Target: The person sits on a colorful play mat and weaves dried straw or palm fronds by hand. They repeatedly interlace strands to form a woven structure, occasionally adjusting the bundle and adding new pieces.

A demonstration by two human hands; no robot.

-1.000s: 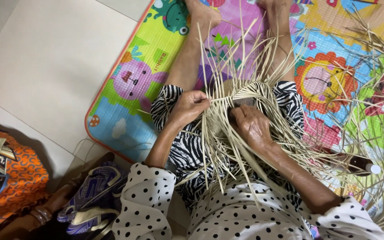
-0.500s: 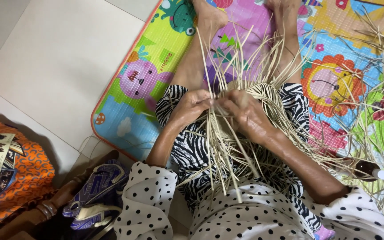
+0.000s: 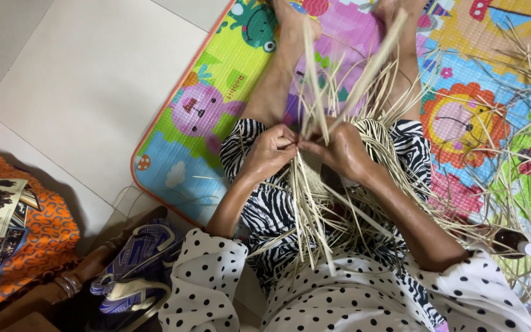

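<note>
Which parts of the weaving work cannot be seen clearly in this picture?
- Head view: the left hand and right hand cover the crossing of the straw strips they pinch.
- The woven piece is mostly hidden by the right hand and loose strips.
- The feet are cut off by the top edge.

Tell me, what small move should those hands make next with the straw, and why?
Probably pull the pinched strip snug into the weave. The left hand and right hand meet fingertip to fingertip on pale strips that stand up loose above the woven piece on the lap, so that strand looks not yet tightened.
</note>
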